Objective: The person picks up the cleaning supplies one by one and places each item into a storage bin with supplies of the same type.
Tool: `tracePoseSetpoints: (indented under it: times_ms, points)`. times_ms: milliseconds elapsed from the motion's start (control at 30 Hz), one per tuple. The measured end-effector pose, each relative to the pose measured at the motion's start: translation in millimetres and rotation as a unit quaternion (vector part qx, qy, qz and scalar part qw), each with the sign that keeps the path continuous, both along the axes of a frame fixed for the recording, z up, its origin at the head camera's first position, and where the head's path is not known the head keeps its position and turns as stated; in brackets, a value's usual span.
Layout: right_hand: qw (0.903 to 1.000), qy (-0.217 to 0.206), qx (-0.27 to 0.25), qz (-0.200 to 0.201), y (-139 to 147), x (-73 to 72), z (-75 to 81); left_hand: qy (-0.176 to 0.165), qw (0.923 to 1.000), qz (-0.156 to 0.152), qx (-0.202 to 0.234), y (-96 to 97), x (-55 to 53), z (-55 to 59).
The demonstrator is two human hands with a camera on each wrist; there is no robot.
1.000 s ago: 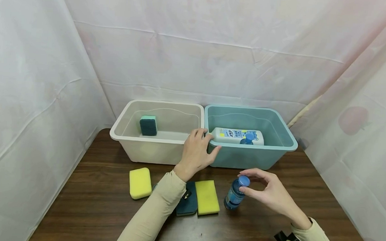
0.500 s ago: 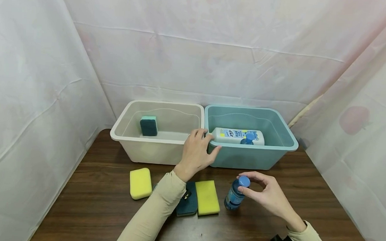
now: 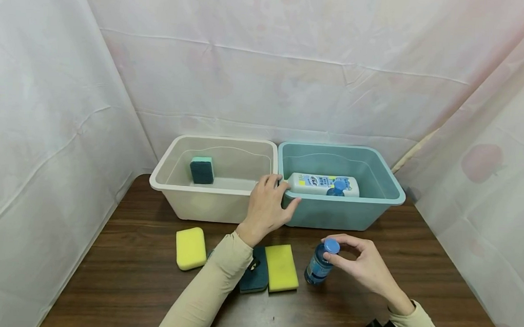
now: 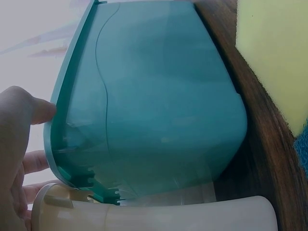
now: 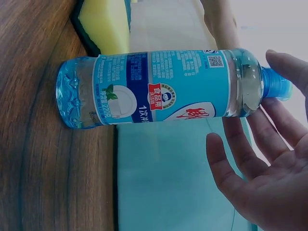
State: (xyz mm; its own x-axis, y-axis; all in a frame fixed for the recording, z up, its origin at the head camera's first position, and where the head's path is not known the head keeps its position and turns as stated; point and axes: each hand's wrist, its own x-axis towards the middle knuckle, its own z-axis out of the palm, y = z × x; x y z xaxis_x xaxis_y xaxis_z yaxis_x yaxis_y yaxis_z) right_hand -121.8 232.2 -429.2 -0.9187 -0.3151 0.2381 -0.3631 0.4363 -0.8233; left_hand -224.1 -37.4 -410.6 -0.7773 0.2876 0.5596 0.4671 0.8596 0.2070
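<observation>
By the right grip (image 3: 363, 261), the blue bottle (image 3: 318, 269) is pinched lightly at its top, the thumb being set on one side of the cap (image 5: 277, 84) and the bent fingers reaching round the other; how firmly it is pressed cannot be told. The bottle is stood on the tabletop (image 3: 125, 274), just in front of the teal bin (image 3: 325, 214) and beside a yellow sponge (image 3: 282, 269). Its long axis is held upright, or very nearly so, with the cap pointed up and the base set down on the wood. A slim, round, clear blue body is seen, scalloped near the base and tapered to a short neck beneath the solid blue cap. Most of the body is wrapped in a bright blue label (image 5: 192, 86), on which a navy band, a white plate with a green leaf, a red badge with a cartoon face, red lettering and a small square code are printed; this printed side is turned toward the right wrist camera. The left grip (image 3: 265, 207) is laid over the meeting rims of the teal bin and the beige bin (image 3: 207, 205), its thumb spread away from the fingers. Inside the teal bin, a white bottle (image 3: 307, 183) is laid lengthwise, partly covered by a blue-capped bottle (image 3: 338, 186).
</observation>
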Motion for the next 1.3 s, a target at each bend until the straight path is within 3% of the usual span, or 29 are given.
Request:
tracePoseSetpoints:
  times_ms: [333, 533, 733, 1300]
  points:
    - [0.9998, 0.010, 0.011, -0.013, -2.8, 1.4, 2.6, -0.003, 1.0000, 0.001, -0.001, -0.2, -0.6, 0.1]
    - [0.9998, 0.012, 0.016, 0.001, -4.7, 0.0, 4.7, -0.002, 1.0000, 0.001, -0.001, -1.1, -0.9, 0.6]
    - [0.9995, 0.011, 0.022, 0.017, -7.5, -2.2, 11.8, 0.002, 1.0000, -0.001, -0.002, -1.7, -0.5, 0.5]
    - [0.9987, 0.020, 0.042, 0.018, -12.5, -10.2, 30.5, -0.009, 0.9999, 0.005, -0.004, -1.1, -1.5, -0.8]
